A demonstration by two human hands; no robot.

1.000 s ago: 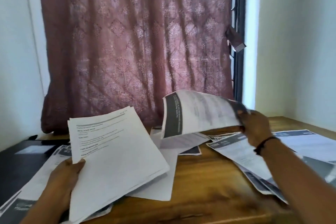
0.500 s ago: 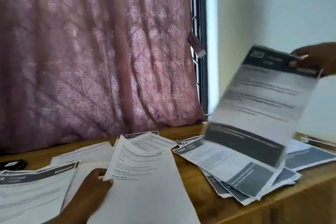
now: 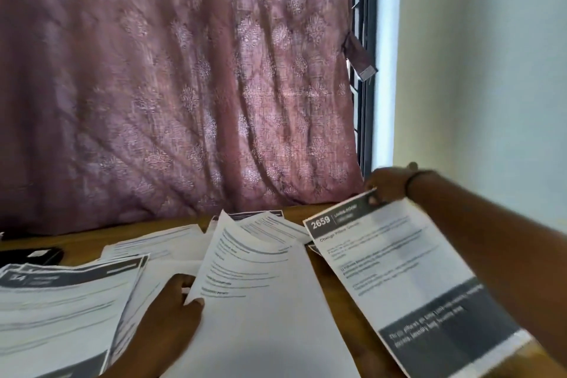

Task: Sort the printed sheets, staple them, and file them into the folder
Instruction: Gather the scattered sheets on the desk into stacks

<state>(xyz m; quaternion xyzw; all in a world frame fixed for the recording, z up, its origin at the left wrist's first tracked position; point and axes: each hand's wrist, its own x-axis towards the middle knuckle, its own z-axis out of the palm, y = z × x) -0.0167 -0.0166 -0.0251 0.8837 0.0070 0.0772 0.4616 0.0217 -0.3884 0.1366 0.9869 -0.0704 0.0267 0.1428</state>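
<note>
the sheet headed "2659" (image 3: 395,273), white with dark bands at its head and foot, lies tilted at about four o'clock in the view, its top corner pinched in the right hand (image 3: 389,184), whose fingers are closed on that edge. at six o'clock the left hand (image 3: 171,313) grips the left edge of a stack of plain printed sheets (image 3: 257,301), thumb on top and the fingers under the paper. a fanned pile of dark-headed sheets (image 3: 67,294) sits at eight o'clock, and more loose sheets (image 3: 159,242) lie behind the stack toward the centre. all rest on a wooden table (image 3: 334,273). a black object (image 3: 30,255), too blurred to name, lies at nine o'clock. a mauve patterned curtain (image 3: 184,86) hangs at twelve o'clock, a pale wall (image 3: 491,70) at two.
</note>
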